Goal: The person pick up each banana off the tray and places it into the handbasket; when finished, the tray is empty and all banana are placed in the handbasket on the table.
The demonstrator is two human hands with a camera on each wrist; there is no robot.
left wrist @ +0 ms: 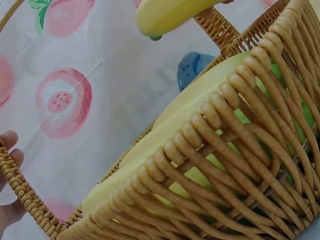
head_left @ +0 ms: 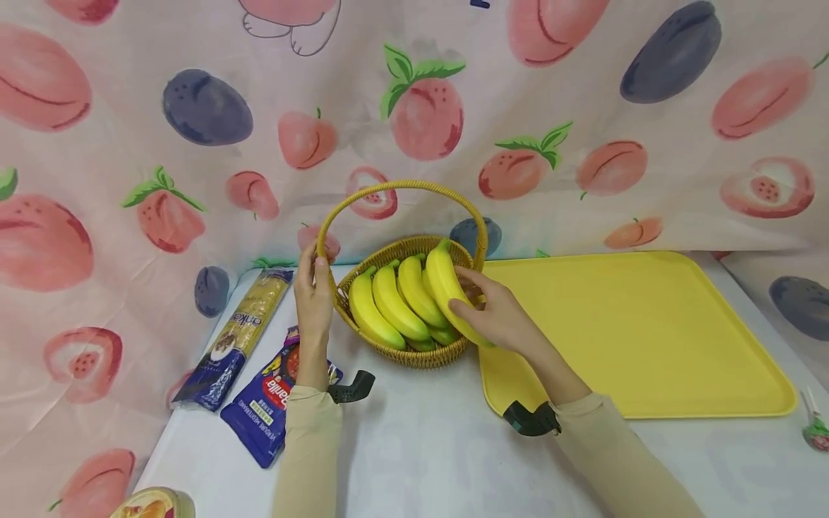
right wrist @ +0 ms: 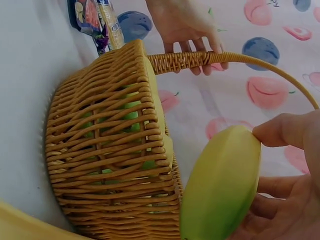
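Note:
A wicker basket (head_left: 414, 356) with a tall arched handle holds several yellow bananas (head_left: 396, 306). My left hand (head_left: 314, 295) grips the left side of the handle; the right wrist view shows its fingers curled round the wicker handle (right wrist: 187, 60). Over the basket's right side, my right hand (head_left: 495, 309) holds one banana (head_left: 447, 284) between thumb and fingers. From the right wrist that banana (right wrist: 220, 185) appears raised beside the basket wall (right wrist: 110, 150). In the left wrist view its end (left wrist: 167, 17) hangs above the basket rim (left wrist: 200, 117).
A yellow tray (head_left: 635, 331) lies right of the basket on the white table (head_left: 414, 446). On the left are a pasta packet (head_left: 236, 338) and a blue Barilla pouch (head_left: 259, 410). A round-lidded container (head_left: 154, 503) sits at the near left, a wrapped lollipop (head_left: 816, 432) at the far right.

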